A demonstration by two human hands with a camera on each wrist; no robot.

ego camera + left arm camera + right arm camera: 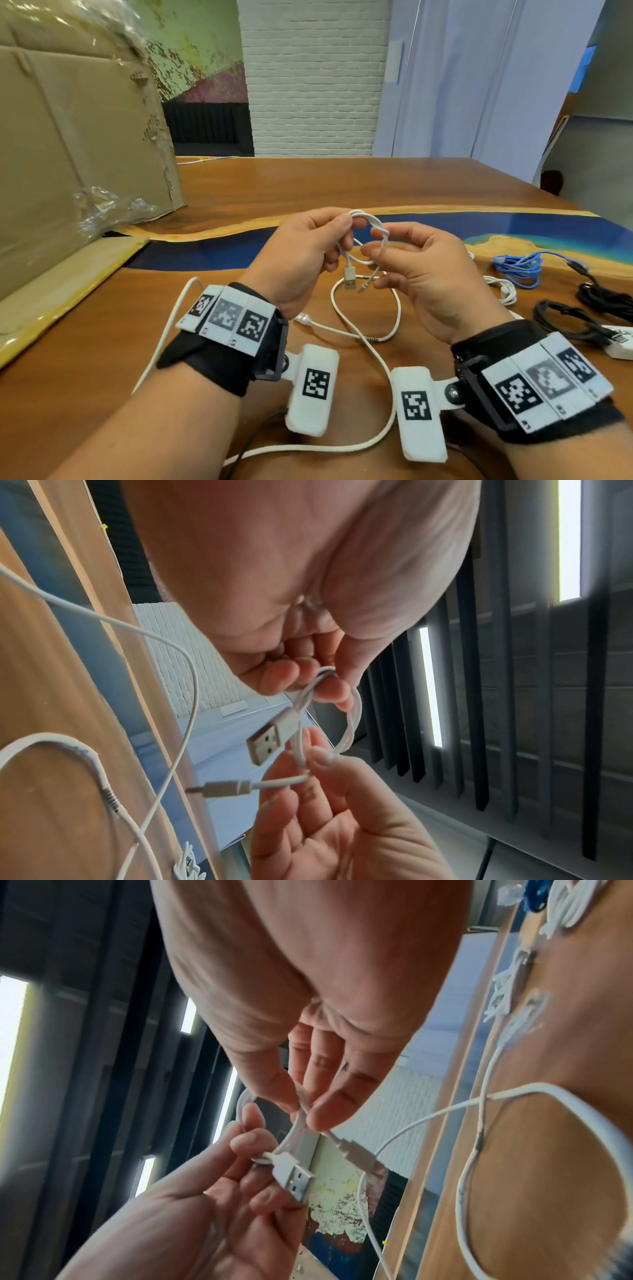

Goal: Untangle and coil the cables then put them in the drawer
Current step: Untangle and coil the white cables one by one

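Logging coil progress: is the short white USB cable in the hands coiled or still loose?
Coiled. The short white USB cable forms a small multi-turn loop pinched by the left hand and right hand, both plugs dangling free below.

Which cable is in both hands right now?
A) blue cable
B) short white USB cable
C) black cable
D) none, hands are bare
B: the left hand and right hand both pinch the small coil of the white USB cable, while the blue cable and black cable lie on the table.
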